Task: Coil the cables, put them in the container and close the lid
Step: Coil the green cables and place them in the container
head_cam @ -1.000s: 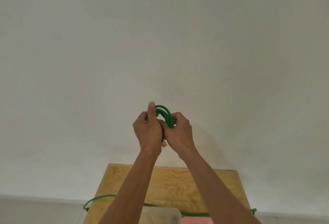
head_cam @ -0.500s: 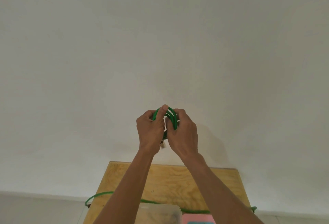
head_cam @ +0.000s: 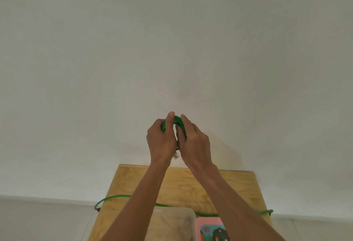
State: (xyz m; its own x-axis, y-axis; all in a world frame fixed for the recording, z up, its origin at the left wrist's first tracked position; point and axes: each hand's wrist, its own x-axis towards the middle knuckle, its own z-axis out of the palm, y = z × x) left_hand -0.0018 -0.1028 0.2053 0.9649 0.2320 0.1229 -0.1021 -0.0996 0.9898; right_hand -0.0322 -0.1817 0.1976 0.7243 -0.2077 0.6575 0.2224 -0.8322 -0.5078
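head view: i see both hands raised in front of the wall, left hand [head_cam: 162, 141] and right hand [head_cam: 193, 143] clamped together on a small coil of green cable [head_cam: 180, 124]. its loose length trails across the wooden table [head_cam: 183, 185] behind the clear container [head_cam: 177, 223].
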